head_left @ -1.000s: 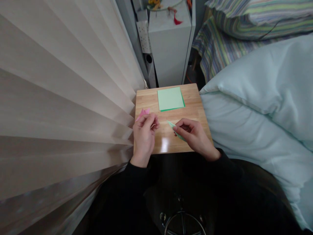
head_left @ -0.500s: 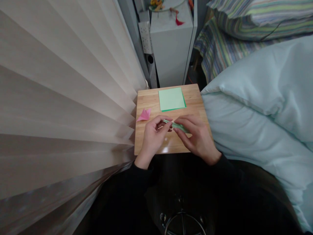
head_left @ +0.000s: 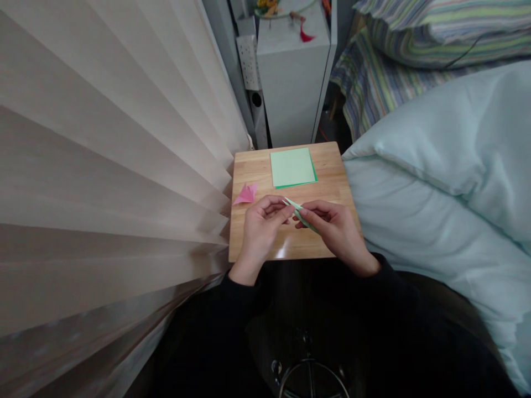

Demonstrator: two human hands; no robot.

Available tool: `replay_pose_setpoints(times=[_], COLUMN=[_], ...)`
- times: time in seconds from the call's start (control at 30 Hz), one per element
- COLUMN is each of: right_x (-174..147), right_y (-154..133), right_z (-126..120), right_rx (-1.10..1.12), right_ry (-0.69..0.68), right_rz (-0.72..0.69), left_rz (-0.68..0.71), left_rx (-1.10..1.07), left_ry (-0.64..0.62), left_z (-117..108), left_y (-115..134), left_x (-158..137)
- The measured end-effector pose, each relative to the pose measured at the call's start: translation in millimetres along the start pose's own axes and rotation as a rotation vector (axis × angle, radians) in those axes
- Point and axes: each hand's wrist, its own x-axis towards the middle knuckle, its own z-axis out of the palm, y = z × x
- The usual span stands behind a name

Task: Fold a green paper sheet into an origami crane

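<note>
A narrow folded piece of green paper (head_left: 299, 209) is held between both hands above the small wooden table (head_left: 249, 235). My left hand (head_left: 265, 220) pinches it between thumb and fingers near its upper left end, where thin points stick out. My right hand (head_left: 329, 222) grips its middle, thumb on top and fingers beneath. The lower right end slants down under the right hand and is partly hidden. Beyond the hands lies a stack of light and darker green square paper (head_left: 293, 167). A folded pink paper figure (head_left: 246, 194) rests left of my left hand.
A pleated curtain (head_left: 124, 138) hangs along the table's left side. On the right is a bed with a pale blue quilt (head_left: 415, 166). Behind the table stands a white cabinet (head_left: 292, 88) with a red tassel (head_left: 306, 36) on top. Metal chair parts (head_left: 309, 376) show below.
The folded green paper has tilted, its left end now pointing up and away. My right thumb has moved onto its top, and the right fingers have shifted underneath. My left hand stays nearly in place.
</note>
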Motion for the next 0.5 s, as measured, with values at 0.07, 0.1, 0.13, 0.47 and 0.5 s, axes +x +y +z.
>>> replay_pose_setpoints(times=[0.07,0.1,0.13,0.47,0.5], right_x=[-0.7,-1.2,-1.7,-3.8,-3.7], right_y=[-0.2,-0.5,-1.0,-6.7,-6.7], right_z=[-0.5,-0.9,-1.3,-5.8,-6.0], right_rx=[-0.063,-0.097,-0.132,-0.312,-0.331], right_ry=[-0.004,-0.002,-0.002,-0.063,-0.064], right_rz=[0.000,0.000,-0.001,0.000,-0.013], left_rz=[-0.023,-0.032,-0.038,0.001,0.004], left_rx=[-0.003,-0.003,-0.006,0.046,0.052], left_ry=[0.012,0.018,0.023,0.032,0.026], left_z=[-0.1,-0.1,0.0,1.7,1.6], left_y=[-1.9,-2.4,-2.8,-3.4,-2.7], left_x=[-0.5,-0.6,-0.7,0.0,-0.3])
